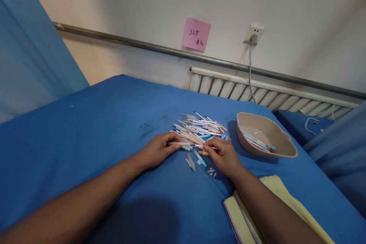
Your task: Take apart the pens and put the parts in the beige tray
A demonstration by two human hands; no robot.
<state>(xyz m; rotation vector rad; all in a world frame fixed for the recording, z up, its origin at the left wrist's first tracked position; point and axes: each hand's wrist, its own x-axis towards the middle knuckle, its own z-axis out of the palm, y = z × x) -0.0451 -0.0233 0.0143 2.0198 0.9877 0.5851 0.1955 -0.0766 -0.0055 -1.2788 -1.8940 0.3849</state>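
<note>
My left hand is closed on a peach-coloured pen barrel, which points right. Facing it, my right hand pinches a thin white pen refill whose tip is at the barrel's end; whether it is inside cannot be made out. Just behind both hands lies a loose pile of pen barrels and white refills. On the near side of my hands are a turquoise pen part, a grey pen part and several small white pieces.
A beige plastic basin holding several pens stands right of the pile. A folded yellow cloth lies under my right forearm. Blue sheeting covers the surface. Behind are a radiator, a metal rail and a plugged-in cable.
</note>
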